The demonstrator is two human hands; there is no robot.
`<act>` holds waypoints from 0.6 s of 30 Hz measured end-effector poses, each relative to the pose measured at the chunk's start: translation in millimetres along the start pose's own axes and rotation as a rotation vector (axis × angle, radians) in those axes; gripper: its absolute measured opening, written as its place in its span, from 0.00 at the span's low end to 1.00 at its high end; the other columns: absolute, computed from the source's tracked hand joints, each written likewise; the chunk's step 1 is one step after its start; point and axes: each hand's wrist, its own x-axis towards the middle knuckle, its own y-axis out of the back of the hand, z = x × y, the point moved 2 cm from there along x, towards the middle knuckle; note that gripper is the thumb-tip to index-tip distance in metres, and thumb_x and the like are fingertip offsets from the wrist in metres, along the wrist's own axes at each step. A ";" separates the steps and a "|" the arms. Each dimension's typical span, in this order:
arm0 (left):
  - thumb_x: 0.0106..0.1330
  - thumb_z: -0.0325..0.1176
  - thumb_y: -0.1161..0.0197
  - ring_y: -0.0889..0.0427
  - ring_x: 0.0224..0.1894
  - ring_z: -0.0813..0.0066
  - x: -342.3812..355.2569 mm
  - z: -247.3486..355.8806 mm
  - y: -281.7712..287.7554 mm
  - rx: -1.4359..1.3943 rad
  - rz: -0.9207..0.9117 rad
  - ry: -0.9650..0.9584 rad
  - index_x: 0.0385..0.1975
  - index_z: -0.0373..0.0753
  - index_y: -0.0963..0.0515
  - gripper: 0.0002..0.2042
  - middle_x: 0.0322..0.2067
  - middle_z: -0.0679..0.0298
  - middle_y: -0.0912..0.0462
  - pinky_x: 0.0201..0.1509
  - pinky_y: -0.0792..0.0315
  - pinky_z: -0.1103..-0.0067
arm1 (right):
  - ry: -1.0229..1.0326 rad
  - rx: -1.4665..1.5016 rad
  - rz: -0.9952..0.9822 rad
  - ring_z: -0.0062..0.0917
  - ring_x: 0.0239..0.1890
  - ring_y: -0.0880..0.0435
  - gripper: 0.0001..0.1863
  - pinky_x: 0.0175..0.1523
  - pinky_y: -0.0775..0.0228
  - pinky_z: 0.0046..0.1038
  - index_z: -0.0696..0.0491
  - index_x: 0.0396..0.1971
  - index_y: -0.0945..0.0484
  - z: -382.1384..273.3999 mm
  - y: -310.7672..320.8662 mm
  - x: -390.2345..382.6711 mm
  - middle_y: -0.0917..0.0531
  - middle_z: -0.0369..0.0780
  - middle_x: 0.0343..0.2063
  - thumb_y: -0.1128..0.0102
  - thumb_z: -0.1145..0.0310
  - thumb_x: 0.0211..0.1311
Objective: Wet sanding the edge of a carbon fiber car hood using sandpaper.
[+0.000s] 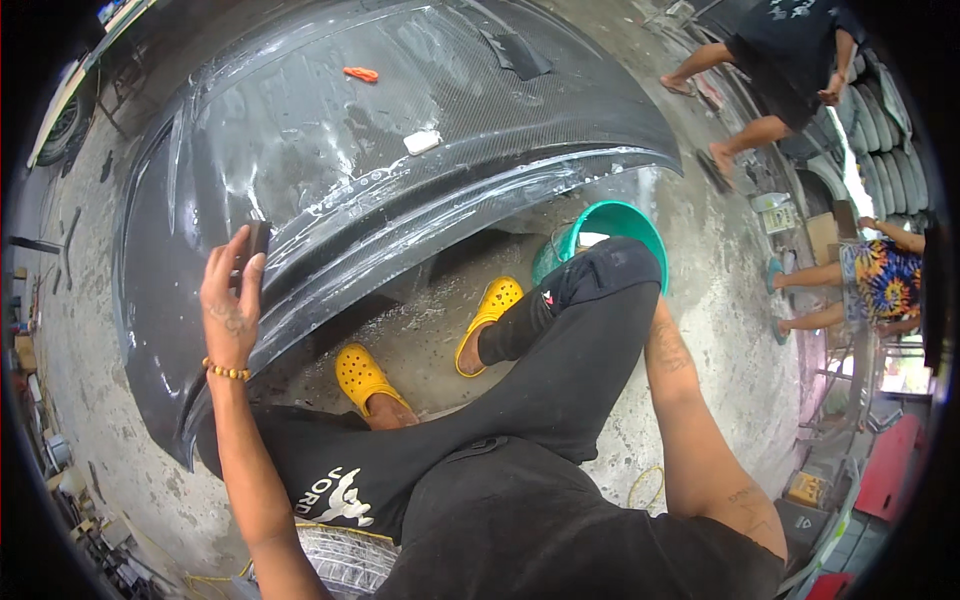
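Note:
A dark carbon-weave car hood [300,130] lies in front of me, wet and streaked with whitish residue. At its near left edge my left hand [230,300] pinches a dark sanding block [256,240] between thumb and fingers, over the hood's surface. My right arm reaches down beside my right knee, towards a green bucket [640,225]; the knee hides my right hand. On the hood lie a white soap-like bar [422,142], a small orange crumpled piece [361,74] and a dark flat sheet [517,55].
My feet, in yellow clogs [365,375], stand on the wet concrete floor [620,415] close to the hood. Beneath me is a tyre [345,560]. Two other people stand at the right, near stacked grey panels [880,130] and a whitish container [775,212].

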 end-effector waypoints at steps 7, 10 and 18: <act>0.77 0.36 0.36 0.18 0.56 0.71 -10.8 23.1 -57.6 -0.298 -0.203 0.141 0.64 0.38 0.21 0.19 0.55 0.58 0.15 0.62 0.26 0.74 | -0.137 0.275 -0.079 0.33 0.47 0.13 0.12 0.58 0.22 0.36 0.55 0.43 0.16 -66.5 -51.2 -62.6 0.12 0.42 0.41 0.40 0.61 0.75; 0.78 0.39 0.38 0.19 0.57 0.74 -0.3 48.8 -114.8 -0.557 -0.259 0.144 0.66 0.36 0.22 0.22 0.55 0.60 0.14 0.64 0.27 0.75 | -0.184 0.342 -0.071 0.34 0.48 0.13 0.12 0.60 0.22 0.37 0.56 0.44 0.17 -131.7 -83.1 -52.0 0.12 0.43 0.42 0.41 0.62 0.76; 0.82 0.38 0.47 0.13 0.53 0.61 74.4 92.9 -270.5 -1.607 -0.397 0.477 0.62 0.29 0.25 0.19 0.53 0.51 0.14 0.63 0.20 0.65 | -0.456 0.291 -0.739 0.38 0.50 0.10 0.22 0.61 0.17 0.42 0.63 0.53 0.18 -270.4 -179.4 66.5 0.12 0.49 0.47 0.45 0.56 0.80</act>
